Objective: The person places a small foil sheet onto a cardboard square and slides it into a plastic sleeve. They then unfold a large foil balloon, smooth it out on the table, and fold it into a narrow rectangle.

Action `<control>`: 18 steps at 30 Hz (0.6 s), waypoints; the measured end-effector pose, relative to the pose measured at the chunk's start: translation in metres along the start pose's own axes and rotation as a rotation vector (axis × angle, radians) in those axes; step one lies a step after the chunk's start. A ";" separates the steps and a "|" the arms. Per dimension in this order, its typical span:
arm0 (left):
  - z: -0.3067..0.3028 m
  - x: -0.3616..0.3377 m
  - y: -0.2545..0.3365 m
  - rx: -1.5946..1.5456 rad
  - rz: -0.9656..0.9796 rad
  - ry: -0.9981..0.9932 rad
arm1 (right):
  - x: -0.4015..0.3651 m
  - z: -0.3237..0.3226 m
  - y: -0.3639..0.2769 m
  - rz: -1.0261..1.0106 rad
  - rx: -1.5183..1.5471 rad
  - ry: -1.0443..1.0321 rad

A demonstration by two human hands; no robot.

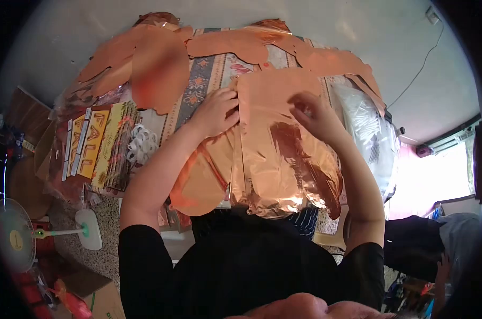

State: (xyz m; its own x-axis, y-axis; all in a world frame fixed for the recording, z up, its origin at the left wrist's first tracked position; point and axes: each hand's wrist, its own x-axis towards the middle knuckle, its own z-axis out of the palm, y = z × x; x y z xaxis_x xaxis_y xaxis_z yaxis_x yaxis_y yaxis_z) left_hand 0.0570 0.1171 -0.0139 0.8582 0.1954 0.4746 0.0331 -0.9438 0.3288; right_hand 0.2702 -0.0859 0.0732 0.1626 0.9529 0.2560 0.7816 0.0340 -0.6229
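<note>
A large copper-coloured foil sheet (273,138) lies in front of me, wrinkled and shiny toward its near edge. My left hand (217,111) rests at its left edge, fingers bent and touching the border; what they may pinch is hidden. Over the sheet's upper right part is my right hand (313,118), its fingers curled but apart, with nothing seen in them. Another foil piece (201,183) with a rounded end lies beneath my left forearm. More flat copper pieces (161,69) spread across the far side of the table.
Printed cards (92,143) and a bundle of white ribbon loops (142,144) lie at the left. A clear bag of white sticks (366,119) is at the right. A fan (15,239) stands at lower left. Another person (459,239) is at far right.
</note>
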 end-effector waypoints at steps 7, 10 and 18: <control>-0.007 0.004 0.009 -0.005 -0.018 -0.044 | -0.072 0.005 0.013 -0.101 -0.241 -0.130; -0.003 0.005 0.005 0.024 0.012 0.001 | -0.082 0.016 -0.001 -0.202 -0.552 -0.054; -0.001 0.004 0.004 0.062 0.069 0.070 | -0.085 0.028 -0.017 -0.235 -0.627 -0.055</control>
State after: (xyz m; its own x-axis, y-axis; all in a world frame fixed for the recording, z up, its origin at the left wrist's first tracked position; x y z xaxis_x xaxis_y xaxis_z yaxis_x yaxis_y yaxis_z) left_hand 0.0599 0.1148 -0.0099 0.8215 0.1452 0.5514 0.0084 -0.9700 0.2429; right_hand 0.2262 -0.1596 0.0412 -0.0725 0.9562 0.2836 0.9970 0.0767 -0.0040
